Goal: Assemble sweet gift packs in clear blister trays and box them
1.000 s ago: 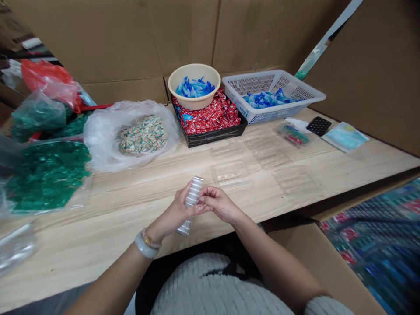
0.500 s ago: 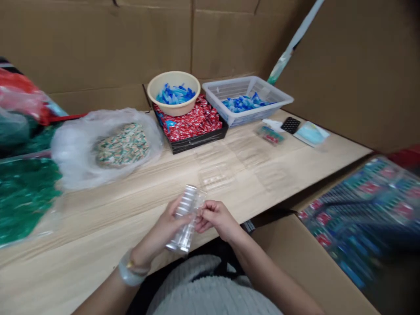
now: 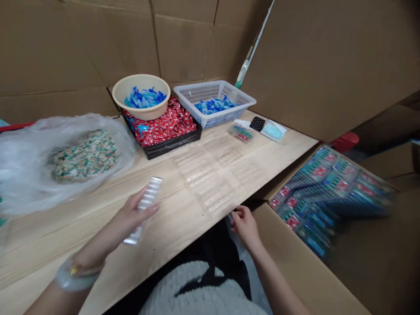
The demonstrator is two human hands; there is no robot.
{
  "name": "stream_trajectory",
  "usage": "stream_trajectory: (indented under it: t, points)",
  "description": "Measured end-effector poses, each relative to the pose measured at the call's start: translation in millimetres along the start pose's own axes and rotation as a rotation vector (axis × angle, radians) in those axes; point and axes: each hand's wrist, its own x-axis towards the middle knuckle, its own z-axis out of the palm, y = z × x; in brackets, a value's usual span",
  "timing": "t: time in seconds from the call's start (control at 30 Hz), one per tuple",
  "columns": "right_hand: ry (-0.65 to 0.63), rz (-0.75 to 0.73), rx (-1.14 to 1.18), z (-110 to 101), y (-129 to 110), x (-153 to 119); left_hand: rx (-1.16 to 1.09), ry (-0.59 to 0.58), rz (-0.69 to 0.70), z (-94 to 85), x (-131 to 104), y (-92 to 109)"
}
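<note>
My left hand (image 3: pixel 136 214) is wrapped round a narrow stack of clear ribbed plastic trays (image 3: pixel 151 192), held tilted above the wooden table. My right hand (image 3: pixel 244 225) is at the table's front edge with its fingers curled together; what they hold, if anything, is hidden. Just beyond it, several clear plastic trays (image 3: pixel 216 192) lie side by side on the tabletop. They are hard to see against the pale wood.
A clear bag (image 3: pixel 19 153) of small packets lies at the left. Behind stand a black box (image 3: pixel 173 145) of red packets, a cream bowl (image 3: pixel 120 98) on top, and a white basket (image 3: pixel 226 116) of blue pieces. At right, an open carton (image 3: pixel 295 258) holds filled packs (image 3: pixel 315 183).
The view has turned right. My hands have come apart: my left hand keeps the tray stack, while my right hand has left it and moved to the table's front edge.
</note>
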Motion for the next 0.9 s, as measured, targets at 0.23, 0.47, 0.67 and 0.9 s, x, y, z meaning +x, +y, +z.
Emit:
stream_trajectory:
  t: [0.23, 0.47, 0.67, 0.9]
  points:
    - [-0.927, -0.095, 0.125, 152, -27, -52, -0.077, 0.018, 0.061, 1.7, -20, -45]
    - [-1.146, 0.246, 0.380, 219, -20, -59, -0.349, -0.057, 0.136, -11.1, -31, -39]
    - [-1.154, 0.248, 0.269, 214, -28, -57, -0.342, -0.065, 0.122, -16.2, -30, -55]
    - [-1.126, 0.073, -0.143, 209, -62, -61, -0.065, 0.211, 0.203, -4.5, -30, -60]
